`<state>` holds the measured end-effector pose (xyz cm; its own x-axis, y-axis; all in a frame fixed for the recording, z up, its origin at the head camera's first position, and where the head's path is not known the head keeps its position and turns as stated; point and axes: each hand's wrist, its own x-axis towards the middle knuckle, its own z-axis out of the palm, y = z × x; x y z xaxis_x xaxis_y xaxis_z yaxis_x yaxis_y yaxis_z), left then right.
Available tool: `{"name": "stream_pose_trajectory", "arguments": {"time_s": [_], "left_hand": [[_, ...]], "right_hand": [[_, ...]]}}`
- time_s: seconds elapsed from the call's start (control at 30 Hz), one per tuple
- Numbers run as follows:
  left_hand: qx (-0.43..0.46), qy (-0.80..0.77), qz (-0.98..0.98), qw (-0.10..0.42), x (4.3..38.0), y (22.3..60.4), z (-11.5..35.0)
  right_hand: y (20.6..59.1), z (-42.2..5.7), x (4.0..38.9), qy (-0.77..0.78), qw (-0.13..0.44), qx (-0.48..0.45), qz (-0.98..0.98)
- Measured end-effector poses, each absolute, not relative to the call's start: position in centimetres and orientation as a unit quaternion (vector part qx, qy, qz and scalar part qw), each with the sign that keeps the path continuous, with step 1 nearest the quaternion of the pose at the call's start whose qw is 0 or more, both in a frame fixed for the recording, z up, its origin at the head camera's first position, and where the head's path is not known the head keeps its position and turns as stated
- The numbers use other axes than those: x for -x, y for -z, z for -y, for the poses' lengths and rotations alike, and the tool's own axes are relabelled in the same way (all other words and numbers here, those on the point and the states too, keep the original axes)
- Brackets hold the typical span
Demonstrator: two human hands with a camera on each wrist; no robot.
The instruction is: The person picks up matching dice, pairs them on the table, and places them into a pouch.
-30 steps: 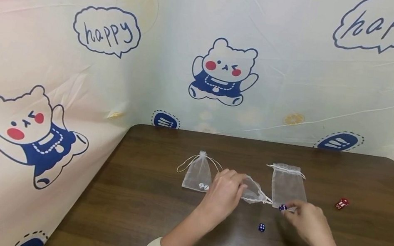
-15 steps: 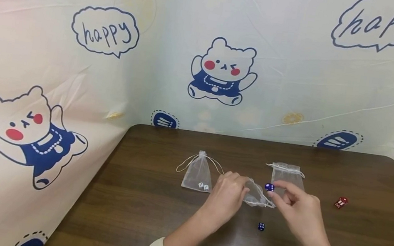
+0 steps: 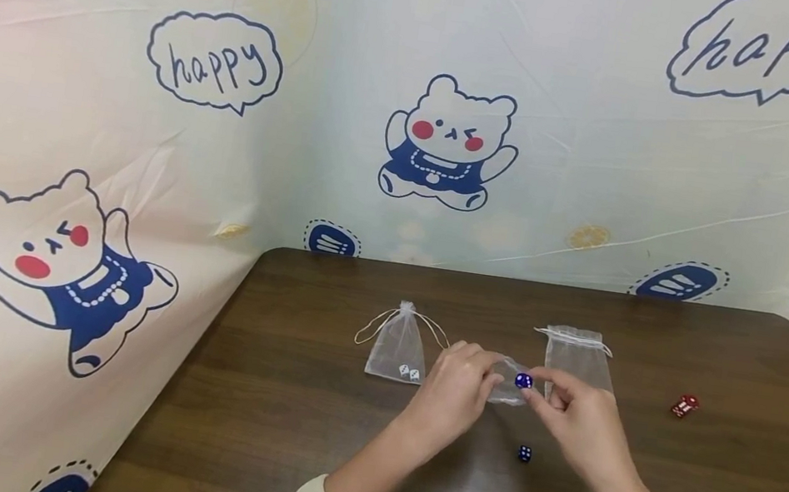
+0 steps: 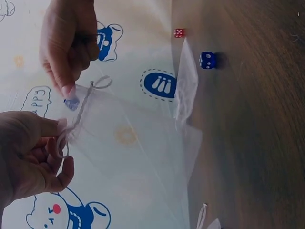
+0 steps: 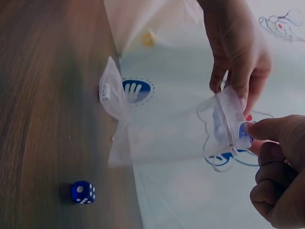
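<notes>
In the head view my left hand (image 3: 453, 389) pinches the mouth of a sheer white drawstring bag (image 3: 506, 389). The bag hangs upright from those fingers in the left wrist view, its cord (image 4: 85, 109) running along the top. Thumb and fingertips of my right hand (image 3: 589, 420) pinch a blue die (image 3: 524, 380) with white dots, right at the bag's mouth. That held die (image 5: 245, 132) overlaps the bag's top edge in the right wrist view. A second blue die (image 3: 524, 453) lies on the table below the hands.
On the left lies another sheer bag (image 3: 392, 342) with white dice (image 3: 409, 372) inside. A flat sheer bag (image 3: 579, 360) lies behind my right hand. Red dice (image 3: 685, 406) sit further right on the brown wooden table (image 3: 248, 427). A printed cloth (image 3: 577, 78) hangs behind.
My right hand has lifted a blue die from beside the flat bag and carried it left to the mouth of the held bag. My left hand keeps its hold with little movement.
</notes>
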<state>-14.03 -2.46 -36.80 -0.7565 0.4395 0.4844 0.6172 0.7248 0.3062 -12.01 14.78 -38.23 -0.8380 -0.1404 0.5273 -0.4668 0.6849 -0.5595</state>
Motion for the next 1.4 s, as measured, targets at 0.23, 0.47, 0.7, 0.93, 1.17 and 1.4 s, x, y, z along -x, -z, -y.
{"name": "stream_pose_trajectory", "arguments": {"time_s": [0.23, 0.47, 0.7, 0.93, 1.17, 1.4], "left_hand": [[0.297, 0.312, 0.887, 0.166, 14.2, 36.8, 2.6], [0.275, 0.401, 0.864, 0.13, 14.2, 36.7, 2.6], [0.261, 0.425, 0.858, 0.125, 14.2, 36.6, 2.6], [0.274, 0.403, 0.86, 0.147, 14.2, 36.5, 2.8], [0.286, 0.396, 0.859, 0.156, 14.2, 36.4, 2.8], [0.287, 0.388, 0.861, 0.162, 14.0, 36.2, 2.8]], "right_hand": [[38.5, -15.2, 12.4, -0.372, 0.203, -0.154, 0.893], [38.7, -16.1, 12.4, -0.447, 0.151, -0.121, 0.874], [40.0, -18.7, 12.9, -0.503, 0.054, -0.045, 0.861], [42.8, -19.3, 13.2, -0.412, -0.053, -0.114, 0.903], [44.2, -18.2, 12.6, -0.298, -0.101, -0.162, 0.935], [44.5, -17.1, 12.3, -0.28, -0.1, -0.148, 0.943]]}}
